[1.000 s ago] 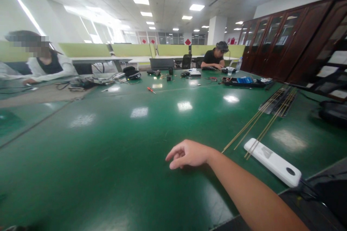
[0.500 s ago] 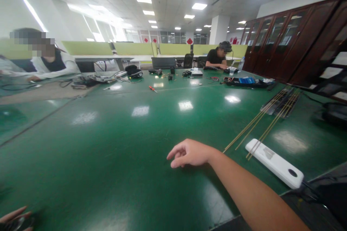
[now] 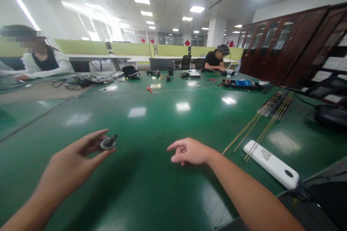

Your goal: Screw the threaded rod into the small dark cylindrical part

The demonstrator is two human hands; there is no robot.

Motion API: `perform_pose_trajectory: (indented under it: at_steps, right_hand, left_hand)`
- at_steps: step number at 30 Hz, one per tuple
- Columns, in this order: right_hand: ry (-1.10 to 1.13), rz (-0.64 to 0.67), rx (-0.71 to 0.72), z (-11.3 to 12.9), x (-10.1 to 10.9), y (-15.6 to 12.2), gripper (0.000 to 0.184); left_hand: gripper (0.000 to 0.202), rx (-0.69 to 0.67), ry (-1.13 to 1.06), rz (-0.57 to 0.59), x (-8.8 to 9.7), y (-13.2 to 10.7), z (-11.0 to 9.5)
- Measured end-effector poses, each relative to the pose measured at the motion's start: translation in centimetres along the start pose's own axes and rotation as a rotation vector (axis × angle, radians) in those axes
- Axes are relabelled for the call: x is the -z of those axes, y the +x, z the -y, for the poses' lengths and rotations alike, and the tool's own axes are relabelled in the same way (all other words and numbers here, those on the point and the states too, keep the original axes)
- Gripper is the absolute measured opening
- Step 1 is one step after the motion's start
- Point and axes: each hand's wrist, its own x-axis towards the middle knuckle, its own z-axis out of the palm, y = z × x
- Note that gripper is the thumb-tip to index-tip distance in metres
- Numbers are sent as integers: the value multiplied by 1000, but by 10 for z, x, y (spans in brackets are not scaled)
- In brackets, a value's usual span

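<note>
The left hand (image 3: 72,164) pinches a small round metal part (image 3: 107,143) between thumb and fingers (image 3: 93,138), held up over the green desk (image 3: 151,122). The part is gray with a dark tip poking out to the right. The right hand (image 3: 189,151) hovers low over the desk, holding nothing, its fingers loosely curled and a little apart, with 1 finger pointing left. The part sits to the left of the right hand, with bare desk between them. Just to the right lie thin yellow rods (image 3: 257,124), and their near ends rest on a white power strip (image 3: 271,164). Far across the desk, 2 other people sit among tools and cables, and a small red screwdriver (image 3: 150,90) lies well apart from both hands.
</note>
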Motion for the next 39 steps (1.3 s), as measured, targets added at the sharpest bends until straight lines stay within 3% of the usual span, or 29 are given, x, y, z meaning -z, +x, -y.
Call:
perform_pose_trajectory:
  at_steps: [3,6,8,11,14,17,21,27,34,39]
  right_hand:
    - [-11,-155,31,-6,2,5,51]
    - [17,-250,13,-8,1,13,61]
    - [50,-258,-39,-5,1,20,77]
    - [62,-231,-142,6,1,32,95]
    - [95,-229,-155,13,0,41,94]
    - [-12,-357,3,11,-5,44,83]
    - [-135,-309,160,5,-12,42,66]
    - [-390,-314,182,5,-11,48,59]
    - [-462,-366,191,7,-8,50,43]
    - [-491,-410,160,8,-6,51,44]
  left_hand:
    - [63,-104,-221,213,-38,13,-32]
    - [45,-277,-339,277,-72,15,-55]
    - [37,-361,-352,294,-88,12,-58]
    - [32,-440,-314,313,-101,7,-48]
    - [31,-486,-291,331,-106,3,-33]
    - [30,-473,-324,327,-109,2,-24]
    - [31,-422,-366,302,-115,2,-24]
    - [21,-452,-377,286,-117,2,-29]
    - [29,-299,-386,279,-113,5,-22]
    - [36,-195,-425,271,-115,16,-13]
